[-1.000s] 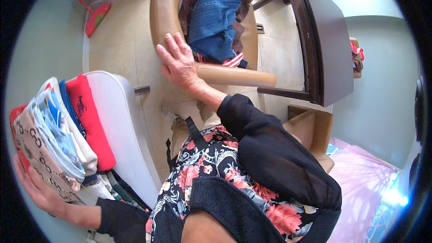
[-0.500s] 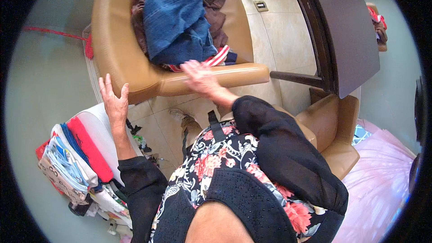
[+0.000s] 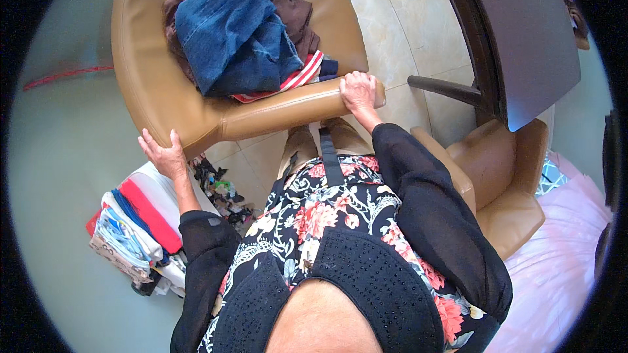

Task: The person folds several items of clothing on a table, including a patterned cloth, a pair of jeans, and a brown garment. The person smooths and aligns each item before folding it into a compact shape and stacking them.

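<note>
The tan armchair [image 3: 196, 111], judged heavy, stiff and smooth-skinned under its clothes pile [image 3: 242, 26], is gripped by the right hand [image 3: 358, 91], fingers curled on the arm's end, while the left hand [image 3: 163, 155] lies flat-fingered against its corner.

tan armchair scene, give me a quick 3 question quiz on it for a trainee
1. True or false: both hands rest on the tan armchair.
2. What lies on top of the clothes heap in the armchair's seat? A) blue denim garment B) white towel C) green blanket
3. Fill in: the stack of folded laundry lies to the person's ____ side.

Key
1. True: the left hand is on the chair's corner and the right hand grips the end of its near padded edge.
2. A: the blue denim garment lies over brown clothing, with a red and white striped piece showing below.
3. Left.
</note>
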`<state>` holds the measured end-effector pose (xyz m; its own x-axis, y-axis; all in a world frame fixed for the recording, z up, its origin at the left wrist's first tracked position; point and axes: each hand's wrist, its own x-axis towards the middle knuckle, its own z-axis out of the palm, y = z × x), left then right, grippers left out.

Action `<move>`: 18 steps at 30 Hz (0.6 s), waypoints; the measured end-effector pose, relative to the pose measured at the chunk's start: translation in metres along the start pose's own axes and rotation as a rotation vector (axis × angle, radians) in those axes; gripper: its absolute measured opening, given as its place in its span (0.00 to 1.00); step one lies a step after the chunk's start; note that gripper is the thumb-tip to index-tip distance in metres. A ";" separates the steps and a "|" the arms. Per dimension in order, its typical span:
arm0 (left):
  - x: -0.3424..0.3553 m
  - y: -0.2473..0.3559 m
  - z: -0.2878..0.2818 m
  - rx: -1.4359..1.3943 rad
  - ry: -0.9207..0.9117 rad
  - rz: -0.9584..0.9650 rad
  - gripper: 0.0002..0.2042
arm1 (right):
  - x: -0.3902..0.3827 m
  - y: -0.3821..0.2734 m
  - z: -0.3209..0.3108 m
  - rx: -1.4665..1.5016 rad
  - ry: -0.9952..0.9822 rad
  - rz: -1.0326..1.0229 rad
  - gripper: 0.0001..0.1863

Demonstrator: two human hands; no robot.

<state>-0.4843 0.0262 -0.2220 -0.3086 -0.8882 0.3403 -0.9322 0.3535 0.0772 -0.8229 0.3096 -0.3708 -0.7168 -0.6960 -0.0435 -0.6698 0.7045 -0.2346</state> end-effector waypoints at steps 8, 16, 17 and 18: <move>0.017 0.033 -0.004 0.165 -0.110 0.120 0.38 | -0.004 -0.004 -0.001 0.004 0.090 -0.018 0.08; 0.070 0.173 0.082 -0.112 -0.344 0.418 0.49 | -0.001 -0.002 0.004 -0.027 0.127 -0.031 0.07; 0.073 0.178 0.099 -0.084 -0.370 0.440 0.50 | -0.001 0.000 0.005 -0.026 0.121 -0.020 0.07; 0.076 0.180 0.112 -0.036 -0.374 0.458 0.50 | -0.001 -0.001 0.004 -0.018 0.116 -0.009 0.07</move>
<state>-0.6970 -0.0104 -0.2871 -0.7295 -0.6840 -0.0065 -0.6838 0.7289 0.0341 -0.8203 0.3091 -0.3745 -0.7279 -0.6820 0.0716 -0.6787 0.7015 -0.2173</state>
